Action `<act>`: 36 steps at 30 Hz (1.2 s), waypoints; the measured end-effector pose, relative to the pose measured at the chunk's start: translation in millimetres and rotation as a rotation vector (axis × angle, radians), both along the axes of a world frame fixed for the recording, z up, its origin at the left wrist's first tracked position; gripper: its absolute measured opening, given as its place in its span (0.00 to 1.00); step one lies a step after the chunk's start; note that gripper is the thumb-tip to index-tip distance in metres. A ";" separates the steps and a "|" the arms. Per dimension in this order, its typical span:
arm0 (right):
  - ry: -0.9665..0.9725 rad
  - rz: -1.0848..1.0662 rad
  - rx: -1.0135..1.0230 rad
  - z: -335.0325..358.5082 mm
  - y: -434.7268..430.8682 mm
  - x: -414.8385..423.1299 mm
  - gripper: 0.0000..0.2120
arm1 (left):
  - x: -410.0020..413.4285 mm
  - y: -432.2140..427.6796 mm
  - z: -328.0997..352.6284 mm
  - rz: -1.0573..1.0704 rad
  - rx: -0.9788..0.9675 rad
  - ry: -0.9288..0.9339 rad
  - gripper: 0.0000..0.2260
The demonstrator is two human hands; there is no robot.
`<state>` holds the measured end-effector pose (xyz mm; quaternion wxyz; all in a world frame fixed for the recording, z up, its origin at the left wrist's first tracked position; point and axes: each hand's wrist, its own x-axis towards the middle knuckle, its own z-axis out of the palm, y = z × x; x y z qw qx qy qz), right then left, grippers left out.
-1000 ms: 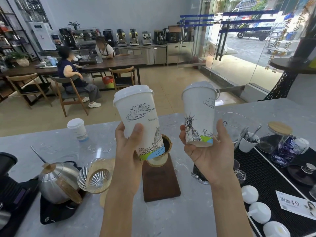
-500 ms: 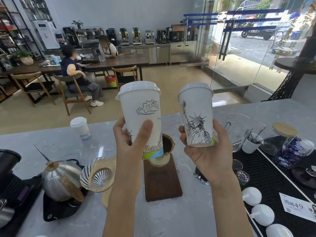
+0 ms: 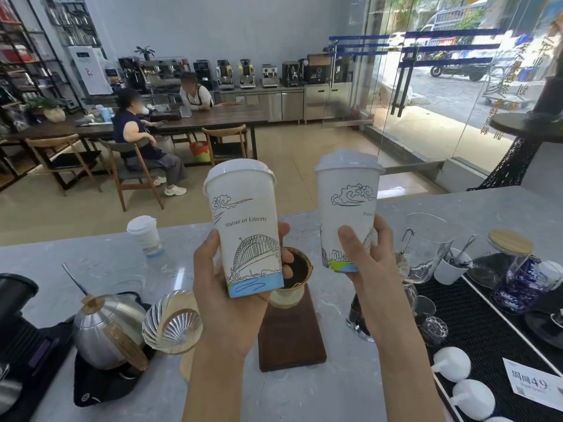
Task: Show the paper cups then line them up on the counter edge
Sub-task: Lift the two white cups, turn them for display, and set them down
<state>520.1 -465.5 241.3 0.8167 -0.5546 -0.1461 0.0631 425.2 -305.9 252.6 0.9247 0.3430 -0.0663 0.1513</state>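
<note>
My left hand [image 3: 225,296] grips a tall white lidded paper cup [image 3: 246,226] printed with a bridge drawing and the words "Statue of Liberty", tilted a little to the left. My right hand [image 3: 370,257] grips a second white lidded paper cup [image 3: 348,202] with a cloud drawing, held nearly upright. Both cups are raised above the grey marble counter [image 3: 91,263]. A third, smaller lidded paper cup [image 3: 143,236] stands near the counter's far edge at the left.
Below my hands sit a coffee dripper [image 3: 292,278] on a dark wooden block [image 3: 291,333], a steel kettle [image 3: 106,327] and a ribbed glass dripper [image 3: 172,322]. At the right are a glass pitcher [image 3: 426,242], a lidded jar [image 3: 515,269] and white cups [image 3: 451,362] on a black mat.
Both cups have been rotated in my hands, so different drawings now face me; the liberty statue print on the right cup has turned out of view. The hands stay raised.
</note>
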 end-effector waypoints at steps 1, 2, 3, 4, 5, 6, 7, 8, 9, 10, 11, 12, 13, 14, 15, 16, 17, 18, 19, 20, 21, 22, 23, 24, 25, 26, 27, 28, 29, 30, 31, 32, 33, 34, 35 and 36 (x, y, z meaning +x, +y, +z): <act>0.004 0.002 0.002 -0.2 -0.6 0.7 0.33 | 0.7 0.0 -0.1 0.015 0.002 0.010 0.28; 0.013 0.006 0.013 0.1 -1.2 1.1 0.29 | 1.2 -0.2 -0.7 0.043 0.015 0.018 0.29; 0.033 0.015 0.037 0.5 -2.0 1.0 0.25 | 1.7 -1.1 -0.9 0.084 0.049 0.030 0.29; 0.061 0.032 0.071 0.8 -2.6 0.8 0.23 | 2.5 -1.8 -1.6 0.139 0.104 0.052 0.28; 0.090 0.054 0.106 1.2 -3.1 0.4 0.23 | 3.3 -2.4 -2.0 0.196 0.168 0.081 0.26; 0.113 0.082 0.135 2.1 -3.6 -0.5 0.25 | 3.5 -3.2 -2.0 0.247 0.227 0.105 0.24; 0.127 0.106 0.155 2.6 -4.3 -1.1 0.26 | 3.5 -4.0 -1.6 0.291 0.270 0.123 0.23; 0.139 0.122 0.169 2.6 -4.9 -1.2 0.26 | 3.4 -4.1 -2.2 0.325 0.301 0.136 0.25; 0.152 0.133 0.183 2.1 -5.5 -0.7 0.27 | 3.1 -4.0 -2.9 0.349 0.322 0.146 0.25; 0.167 0.142 0.200 1.6 -6.3 -0.3 0.28 | 2.7 -3.4 -3.6 0.367 0.336 0.154 0.25; 0.181 0.151 0.216 1.0 -7.1 0.3 0.29 | 2.3 -3.0 -4.2 0.380 0.345 0.157 0.23; 0.190 0.158 0.225 0.0 -8.0 0.9 0.30 | 1.6 -2.5 -5.4 0.392 0.359 0.162 0.22; 0.191 0.162 0.224 -1.2 -8.6 1.4 0.30 | 1.4 -2.6 -5.9 0.406 0.375 0.169 0.22; 0.189 0.161 0.214 -2.1 -8.7 1.3 0.30 | 1.3 -2.7 -6.8 0.422 0.390 0.175 0.24; 0.188 0.153 0.198 -2.9 -8.5 1.2 0.29 | 1.3 -3.1 -7.2 0.431 0.400 0.179 0.26; 0.186 0.137 0.179 -3.6 -7.9 1.0 0.29 | 1.4 -3.4 -7.6 0.438 0.413 0.180 0.27; 0.175 0.121 0.157 -4.1 -7.4 1.2 0.28 | 1.5 -3.3 -7.6 0.443 0.429 0.177 0.26; 0.153 0.112 0.135 -4.4 -6.9 1.3 0.27 | 1.3 -3.0 -8.1 0.445 0.447 0.173 0.26; 0.125 0.107 0.114 -4.8 -6.6 1.5 0.26 | 1.0 -2.2 -8.6 0.448 0.462 0.173 0.27; 0.099 0.106 0.098 -5.4 -6.5 2.0 0.25 | 0.6 -1.0 -9.1 0.454 0.477 0.175 0.30; 0.075 0.109 0.082 -5.8 -6.6 2.0 0.25 | 0.1 0.3 -9.6 0.461 0.495 0.182 0.34; 0.053 0.114 0.067 -6.4 -6.8 2.0 0.27 | -0.2 1.4 -10.3 0.466 0.510 0.190 0.38; 0.036 0.115 0.047 -8.0 -7.6 2.1 0.30 | -0.4 2.5 -11.2 0.473 0.517 0.196 0.41; 0.025 0.107 0.019 -10.1 -8.2 2.0 0.33 | -0.6 3.6 -12.3 0.481 0.522 0.198 0.43; 0.014 0.090 -0.021 -12.1 -9.1 2.1 0.35 | -0.8 4.6 -13.9 0.492 0.530 0.194 0.43; 0.004 0.065 -0.065 -14.3 -9.9 2.4 0.37 | -0.9 5.9 -16.3 0.505 0.541 0.191 0.42; -0.006 0.038 -0.102 -16.9 -11.1 3.0 0.38 | -1.4 7.1 -19.6 0.518 0.552 0.189 0.41; -0.011 0.016 -0.130 -20.6 -12.8 3.5 0.39 | -2.5 8.4 -24.0 0.527 0.564 0.191 0.39; -0.012 0.006 -0.154 -25.2 -15.3 3.5 0.41 | -4.7 9.3 -30.2 0.532 0.577 0.200 0.39; -0.010 0.011 -0.179 -31.4 -18.6 2.4 0.41 | -8.1 9.7 -38.1 0.529 0.591 0.217 0.39; -0.004 0.026 -0.208 -40.0 -23.0 0.0 0.41 | -12.8 10.0 -48.5 0.520 0.598 0.241 0.39; 0.010 0.042 -0.239 -51.2 -28.3 -3.3 0.40 | -18.8 10.4 -61.3 0.508 0.596 0.271 0.38; 0.029 0.057 -0.268 -63.9 -34.9 -8.1 0.38 | -26.3 10.7 -76.3 0.496 0.592 0.303 0.37; 0.053 0.066 -0.298 -77.3 -41.5 -14.0 0.37 | -35.2 10.3 -92.3 0.484 0.593 0.340 0.36; 0.076 0.071 -0.330 -91.2 -48.3 -21.1 0.36 | -45.6 9.2 -108.8 0.471 0.597 0.382 0.35; 0.099 0.074 -0.365 -105.6 -55.1 -28.7 0.36 | -56.6 7.3 -124.8 0.462 0.604 0.429 0.34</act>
